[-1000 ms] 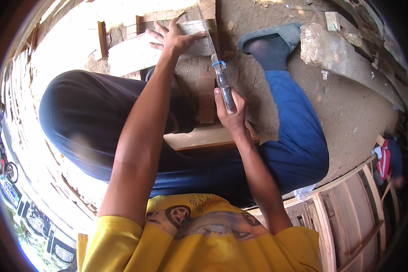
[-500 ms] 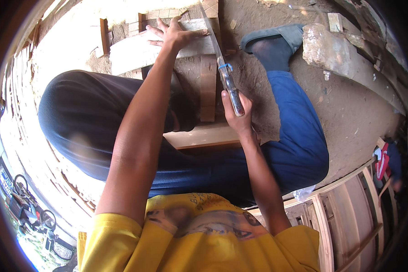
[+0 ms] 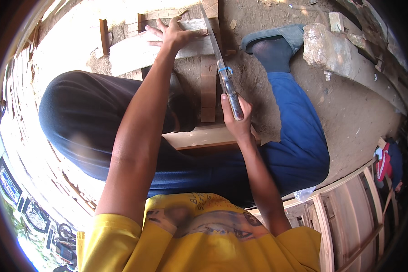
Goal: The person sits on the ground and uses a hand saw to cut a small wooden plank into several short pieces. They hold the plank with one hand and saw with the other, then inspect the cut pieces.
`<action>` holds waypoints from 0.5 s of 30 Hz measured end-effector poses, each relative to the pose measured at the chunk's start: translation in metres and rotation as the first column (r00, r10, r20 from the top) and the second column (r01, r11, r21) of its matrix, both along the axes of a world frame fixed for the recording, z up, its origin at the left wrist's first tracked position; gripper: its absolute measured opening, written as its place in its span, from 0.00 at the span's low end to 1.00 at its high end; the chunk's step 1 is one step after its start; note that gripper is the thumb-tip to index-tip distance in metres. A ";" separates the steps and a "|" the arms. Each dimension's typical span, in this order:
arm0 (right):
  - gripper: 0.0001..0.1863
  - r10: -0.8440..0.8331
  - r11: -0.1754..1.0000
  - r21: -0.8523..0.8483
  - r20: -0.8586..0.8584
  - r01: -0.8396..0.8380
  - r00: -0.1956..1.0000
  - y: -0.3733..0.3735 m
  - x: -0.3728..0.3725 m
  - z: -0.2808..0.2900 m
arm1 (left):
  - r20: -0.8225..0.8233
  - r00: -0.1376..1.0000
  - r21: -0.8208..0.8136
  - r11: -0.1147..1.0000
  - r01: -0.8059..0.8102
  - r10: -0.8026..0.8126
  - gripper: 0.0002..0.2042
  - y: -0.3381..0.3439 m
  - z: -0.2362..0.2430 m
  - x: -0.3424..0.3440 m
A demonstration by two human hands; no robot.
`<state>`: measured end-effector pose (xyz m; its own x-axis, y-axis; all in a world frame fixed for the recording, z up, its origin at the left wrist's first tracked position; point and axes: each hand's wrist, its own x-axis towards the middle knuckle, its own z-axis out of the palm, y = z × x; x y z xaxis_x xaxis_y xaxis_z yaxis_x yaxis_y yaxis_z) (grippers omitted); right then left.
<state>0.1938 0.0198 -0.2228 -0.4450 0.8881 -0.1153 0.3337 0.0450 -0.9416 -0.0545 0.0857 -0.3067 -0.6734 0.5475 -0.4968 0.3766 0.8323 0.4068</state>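
My right hand (image 3: 238, 115) grips the handle of a hand saw (image 3: 231, 94), its fingers wrapped round it. The long thin blade points away from me and crosses the right end of a pale wooden board (image 3: 136, 50). A blue tie is wound round the saw where blade and handle meet. On top of the board my left hand (image 3: 172, 35) lies with its fingers spread, its thumb close beside the blade. Under the board, a squared wooden beam (image 3: 208, 88) runs toward me. The blade's far end leaves the top of the view.
Small wood blocks (image 3: 133, 26) lie beyond the board. My sandalled foot (image 3: 274, 47) is on the dirt floor to the right. A rough log (image 3: 331, 47) lies past it. Slatted wooden frames (image 3: 349, 217) stand at lower right, near a clear plastic scrap (image 3: 304, 193).
The saw and my right hand have drawn slightly back toward me. My left hand stays on the board. At the lower left edge, the vehicles in view have shifted.
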 end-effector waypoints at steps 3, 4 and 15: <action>0.13 -0.014 1.000 -0.007 -0.021 0.014 1.000 0.010 -0.011 -0.007 | 0.002 1.000 -0.076 0.997 0.026 -0.026 0.53 0.008 0.005 -0.003; 0.14 -0.026 1.000 -0.004 -0.038 0.025 0.999 0.012 -0.013 -0.008 | -0.032 0.999 -0.010 1.000 0.013 -0.013 0.50 0.005 0.007 -0.001; 0.15 -0.012 0.999 0.047 -0.024 0.013 1.000 0.013 -0.014 -0.009 | -0.495 0.846 0.581 0.650 0.490 -0.195 0.08 -0.033 -0.015 0.039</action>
<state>0.1798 0.0325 -0.2320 -0.4359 0.8978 -0.0626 0.3124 0.0858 -0.9461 -0.0158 0.0527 -0.3213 -0.4057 0.8521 0.3308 0.8114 0.1691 0.5595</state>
